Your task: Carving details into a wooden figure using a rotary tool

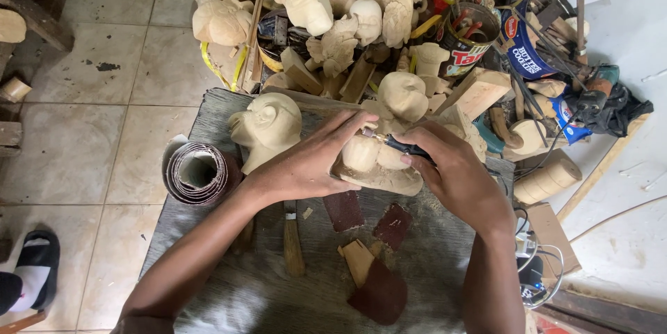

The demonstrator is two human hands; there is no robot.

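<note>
From where I stand, the surface (pixel 229 285) lies open toward 7 o'clock, with bare cloth beside the left forearm. Toward 6 o'clock, sandpaper scraps (pixel 379 292) and a wooden-handled tool (pixel 292 240) lie low in the way. The sandpaper roll (pixel 198 173) blocks 9 o'clock, a carved head (pixel 267 125) stands at 11, and a heap of carvings (pixel 333 7) walls off 12. Tins and tools (pixel 528 56) crowd 2 o'clock.

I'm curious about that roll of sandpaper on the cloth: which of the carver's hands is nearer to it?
The left. The left hand steadies the pale carving, just right of the sandpaper roll. The right hand, holding a small tool, is on the carving's far side.
</note>
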